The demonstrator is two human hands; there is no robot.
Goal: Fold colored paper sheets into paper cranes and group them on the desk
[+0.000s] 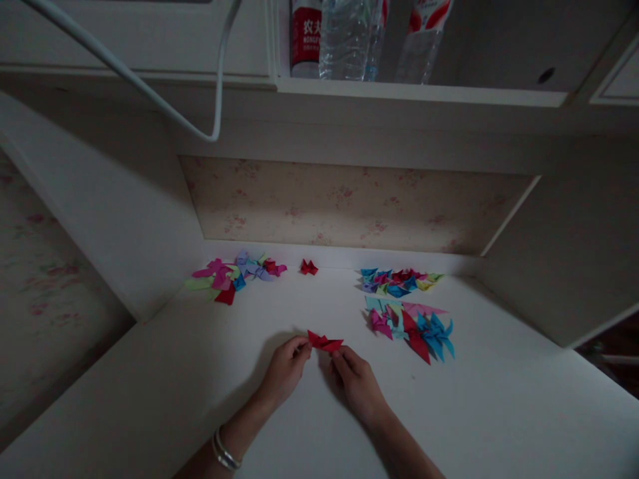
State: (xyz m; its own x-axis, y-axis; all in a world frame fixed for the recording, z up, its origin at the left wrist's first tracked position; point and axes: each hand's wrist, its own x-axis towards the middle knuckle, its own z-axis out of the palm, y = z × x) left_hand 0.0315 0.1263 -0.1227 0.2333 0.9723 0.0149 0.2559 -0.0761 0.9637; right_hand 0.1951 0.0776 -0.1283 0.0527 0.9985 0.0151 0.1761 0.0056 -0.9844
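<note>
Between my two hands is a red origami boat (325, 342), a small folded paper piece with pointed ends. My left hand (285, 367) pinches its left end between thumb and fingers. At its lower right edge, my right hand (355, 380) grips the paper in the same way. Another red folded paper piece (309, 267) sits by itself near the back of the white table, beyond my hands.
Colourful folded papers form a left pile (234, 274), a back right row (399, 281) and a nearer right cluster (409, 326) on the white table (279, 439). Overhead, a shelf (419, 92) holds plastic bottles (344, 40); a white cable-like arm (164, 106) hangs at upper left.
</note>
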